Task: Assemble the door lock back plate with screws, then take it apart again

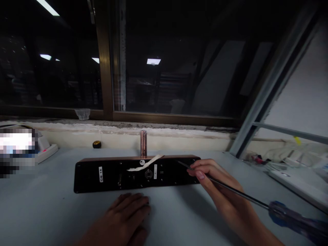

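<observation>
A long black panel (88,179) with copper-coloured edging lies on the table, bearing a "CE 15" label, several screws and a round fitting. Behind its middle a copper-coloured tube (143,145) stands up. Across the panel lies a twisted white strip (147,164). My right hand (222,188), at the panel's right end, pinches the shaft of a screwdriver (242,194) whose blue, see-through handle points towards me. The screwdriver's tip is over the panel; whether it touches cannot be made out. Just in front of the panel, my left hand (125,217) rests on the table, fingers laid down, holding nothing visible.
A small black and brass-coloured knob (96,144) stands near the wall. A clear plastic cup (82,113) sits on the window ledge. On the left is a white device (47,150), partly blurred out. Right of the grey metal post (252,126) lie cables and a white case (294,181).
</observation>
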{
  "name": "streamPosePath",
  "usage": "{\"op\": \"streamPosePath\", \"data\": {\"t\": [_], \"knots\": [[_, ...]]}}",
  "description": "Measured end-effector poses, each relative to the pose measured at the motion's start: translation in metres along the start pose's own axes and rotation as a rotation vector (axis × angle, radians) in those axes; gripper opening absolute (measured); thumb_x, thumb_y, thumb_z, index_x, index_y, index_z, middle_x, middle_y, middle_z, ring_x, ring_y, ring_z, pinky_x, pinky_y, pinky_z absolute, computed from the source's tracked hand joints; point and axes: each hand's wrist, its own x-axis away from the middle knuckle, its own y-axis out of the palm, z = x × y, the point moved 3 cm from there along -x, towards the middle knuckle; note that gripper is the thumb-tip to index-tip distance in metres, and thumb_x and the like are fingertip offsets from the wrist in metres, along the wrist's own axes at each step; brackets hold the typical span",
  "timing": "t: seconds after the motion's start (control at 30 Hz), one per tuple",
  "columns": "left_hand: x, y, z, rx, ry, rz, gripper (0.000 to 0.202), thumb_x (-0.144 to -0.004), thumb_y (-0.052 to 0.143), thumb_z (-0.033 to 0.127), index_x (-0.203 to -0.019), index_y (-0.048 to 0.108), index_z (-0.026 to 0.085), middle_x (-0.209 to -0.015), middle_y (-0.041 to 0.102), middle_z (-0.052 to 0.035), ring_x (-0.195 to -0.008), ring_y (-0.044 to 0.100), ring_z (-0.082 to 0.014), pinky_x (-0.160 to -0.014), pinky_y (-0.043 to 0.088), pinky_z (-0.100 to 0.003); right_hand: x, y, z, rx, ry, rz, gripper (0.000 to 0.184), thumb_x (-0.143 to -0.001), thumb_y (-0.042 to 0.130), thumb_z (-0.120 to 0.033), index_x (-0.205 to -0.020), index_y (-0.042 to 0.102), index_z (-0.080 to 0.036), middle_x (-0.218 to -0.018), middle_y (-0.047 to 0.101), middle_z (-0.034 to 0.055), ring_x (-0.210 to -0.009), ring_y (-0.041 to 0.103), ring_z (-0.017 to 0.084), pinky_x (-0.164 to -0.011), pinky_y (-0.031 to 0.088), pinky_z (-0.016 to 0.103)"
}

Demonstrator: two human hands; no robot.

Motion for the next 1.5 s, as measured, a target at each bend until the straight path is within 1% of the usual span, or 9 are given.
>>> {"op": "streamPosePath", "data": {"t": [0.27, 0.43, 0.67, 0.8, 0.97, 1.07, 1.2, 1.27, 1.5], "knots": [[0.000, -0.004, 0.000, 0.023, -0.008, 0.017, 0.033, -0.081, 0.050, 0.024, -0.114, 0.053, 0.022, -0.117, 0.059, -0.0014, -0.103, 0.056, -0.0169, -0.089, 0.047, -0.028, 0.003, 0.005, -0.002, 0.056, -0.006, 0.039, 0.016, -0.086, 0.044, -0.023, -0.076, 0.056, -0.021, -0.078, 0.057, 0.0029, -0.072, 0.057, 0.014, -0.061, 0.047, 0.023], [-0.001, -0.005, 0.000, 0.035, -0.002, 0.035, 0.035, -0.081, 0.050, 0.024, -0.115, 0.052, 0.022, -0.117, 0.059, -0.0017, -0.103, 0.056, -0.0173, -0.091, 0.045, -0.028, 0.005, 0.003, 0.002, 0.123, 0.067, 0.063, 0.011, -0.086, 0.045, -0.027, -0.086, 0.054, -0.021, -0.075, 0.063, 0.0005, -0.064, 0.062, 0.013, -0.054, 0.049, 0.020], [-0.004, -0.009, 0.003, -0.041, -0.010, -0.059, 0.032, -0.081, 0.050, 0.025, -0.113, 0.054, 0.021, -0.117, 0.059, -0.0019, -0.103, 0.057, -0.0174, -0.088, 0.048, -0.028, 0.007, 0.001, 0.000, 0.189, 0.133, 0.079, 0.014, -0.084, 0.047, -0.035, -0.088, 0.053, -0.022, -0.080, 0.067, 0.0002, -0.068, 0.065, 0.016, -0.059, 0.053, 0.024], [-0.006, -0.011, 0.005, -0.086, 0.011, -0.078, 0.031, -0.081, 0.051, 0.025, -0.111, 0.055, 0.019, -0.116, 0.059, -0.0026, -0.102, 0.058, -0.0180, -0.085, 0.049, -0.028, 0.004, -0.004, 0.004, 0.183, 0.154, -0.002, 0.016, -0.082, 0.047, -0.035, -0.086, 0.054, -0.022, -0.079, 0.068, 0.0008, -0.066, 0.065, 0.017, -0.054, 0.052, 0.024], [-0.006, -0.009, 0.005, -0.099, 0.034, -0.063, 0.031, -0.079, 0.053, 0.023, -0.109, 0.056, 0.019, -0.115, 0.060, -0.0028, -0.100, 0.058, -0.0180, -0.084, 0.050, -0.029, 0.005, -0.004, 0.014, 0.125, 0.189, -0.178, 0.021, -0.081, 0.048, -0.034, -0.098, 0.052, -0.022, -0.087, 0.067, 0.0026, -0.072, 0.064, 0.018, -0.048, 0.049, 0.022], [-0.005, -0.008, 0.004, -0.087, 0.035, -0.058, 0.032, -0.079, 0.053, 0.023, -0.110, 0.055, 0.019, -0.115, 0.060, -0.0027, -0.100, 0.058, -0.0181, -0.084, 0.050, -0.029, 0.004, -0.001, 0.011, 0.132, 0.244, -0.119, 0.023, -0.081, 0.047, -0.039, -0.094, 0.055, -0.021, -0.091, 0.065, 0.0049, -0.074, 0.063, 0.018, -0.057, 0.050, 0.024], [-0.005, -0.008, 0.003, -0.071, 0.021, -0.052, 0.032, -0.079, 0.053, 0.021, -0.111, 0.055, 0.019, -0.115, 0.060, -0.0031, -0.101, 0.058, -0.0184, -0.085, 0.050, -0.031, 0.003, -0.001, 0.007, 0.200, 0.442, -0.068, 0.030, -0.078, 0.045, -0.049, -0.069, 0.053, -0.021, -0.053, 0.056, -0.0010, -0.046, 0.054, 0.014, -0.038, 0.039, 0.022], [-0.005, -0.008, 0.003, -0.067, 0.018, -0.043, 0.032, -0.080, 0.052, 0.022, -0.112, 0.054, 0.019, -0.115, 0.060, -0.0028, -0.101, 0.057, -0.0177, -0.086, 0.049, -0.029, 0.004, -0.002, 0.008, 0.176, 0.510, -0.101, 0.032, -0.077, 0.046, -0.051, -0.065, 0.053, -0.022, -0.045, 0.050, -0.0034, -0.040, 0.049, 0.013, -0.037, 0.035, 0.021], [-0.004, -0.006, 0.003, -0.071, 0.030, -0.042, 0.033, -0.080, 0.051, 0.023, -0.113, 0.053, 0.018, -0.116, 0.059, -0.0031, -0.103, 0.055, -0.0170, -0.086, 0.047, -0.027, 0.005, -0.002, 0.004, 0.081, 0.276, -0.259, 0.024, -0.082, 0.049, -0.039, -0.069, 0.060, -0.023, -0.070, 0.057, 0.0004, -0.061, 0.054, 0.014, -0.051, 0.039, 0.022]]}}
